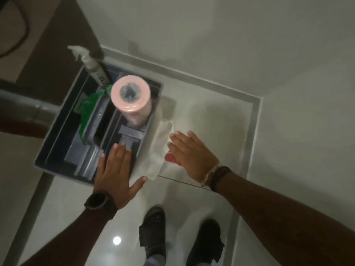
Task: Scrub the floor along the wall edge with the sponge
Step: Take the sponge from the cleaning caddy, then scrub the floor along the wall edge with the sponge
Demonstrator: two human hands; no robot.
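A red sponge-like thing lies low on the white floor beside a grey caddy, mostly covered by my right hand. That hand is flat above it with fingers stretched and apart; its thumb is hidden. A white cloth hangs over the caddy's right side, touching both hands. My left hand, wearing a watch, hovers spread over the caddy's near corner and holds nothing. The grey skirting strip marks the wall edge in the corner to the right.
The grey caddy holds a spray bottle, an upright pink roll and a green cloth. A grey pipe crosses at the left. My black shoes stand on the glossy tiles below.
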